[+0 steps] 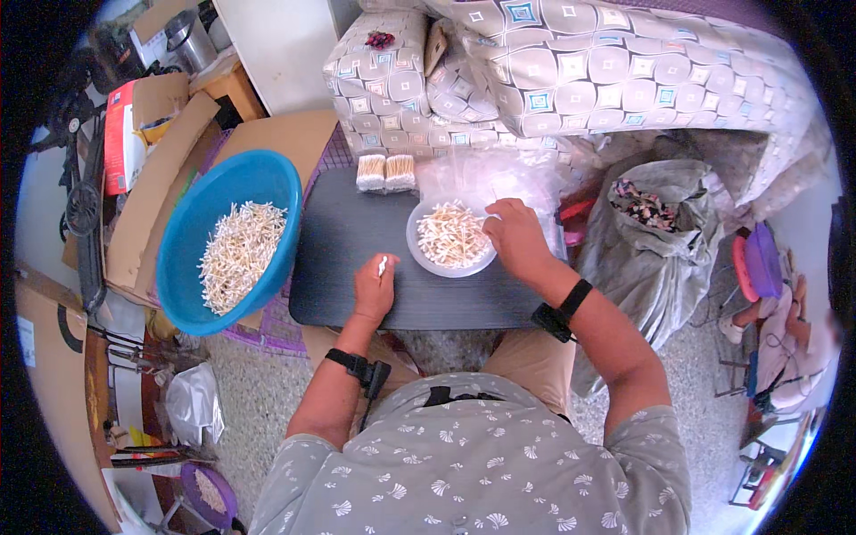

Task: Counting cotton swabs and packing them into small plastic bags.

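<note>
The step in hand appears to be gathering cotton swabs (448, 234) from the white bowl (414, 242) on the dark surface (343, 227). The left hand (373, 290) is closed around what look like swabs, white tips showing; the right hand (515, 234) bends over the bowl's right rim, its grip unclear. Picking from the loose, crisscrossed heap calls for a light fingertip pinch.

White cotton swabs (448, 234) lie in a round translucent plastic bowl (451, 270) right of centre on the black rectangular table (343, 223); a round blue plastic basin (183, 245) sits beside its left edge.
</note>
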The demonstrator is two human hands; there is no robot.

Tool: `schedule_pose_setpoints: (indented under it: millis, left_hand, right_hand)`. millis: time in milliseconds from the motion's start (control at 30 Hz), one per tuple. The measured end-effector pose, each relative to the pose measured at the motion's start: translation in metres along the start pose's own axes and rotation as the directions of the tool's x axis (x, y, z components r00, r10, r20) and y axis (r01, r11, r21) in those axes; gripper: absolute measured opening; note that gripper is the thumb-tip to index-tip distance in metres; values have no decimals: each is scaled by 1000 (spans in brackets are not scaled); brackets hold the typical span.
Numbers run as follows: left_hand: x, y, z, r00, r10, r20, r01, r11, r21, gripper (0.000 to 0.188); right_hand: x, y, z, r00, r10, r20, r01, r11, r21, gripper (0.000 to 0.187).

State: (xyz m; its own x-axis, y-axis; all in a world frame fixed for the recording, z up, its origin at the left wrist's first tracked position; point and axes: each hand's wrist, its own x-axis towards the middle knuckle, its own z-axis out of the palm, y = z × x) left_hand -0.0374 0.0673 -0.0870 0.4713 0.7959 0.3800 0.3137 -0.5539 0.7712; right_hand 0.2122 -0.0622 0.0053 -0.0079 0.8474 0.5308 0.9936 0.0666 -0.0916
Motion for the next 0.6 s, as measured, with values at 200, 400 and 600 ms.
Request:
schedule_pose_setpoints:
  millis: [200,400,600]
  left_hand:
    - [1,-3,-2,999,6,-48,-9,998,-64,25]
    - [8,25,-21,873,-385,300,481,573,-663,25]
    - [-6,117,-31,840,-140,525,527,446,-724,31]
  right_hand:
    - [-8,-6,-16,985,169,29,-171,983,73,7]
    - [-29,-22,-21,924,371,96,-372,805,463,7]
    - [-44,-70,-28,805,408,431,-498,71,864,12]
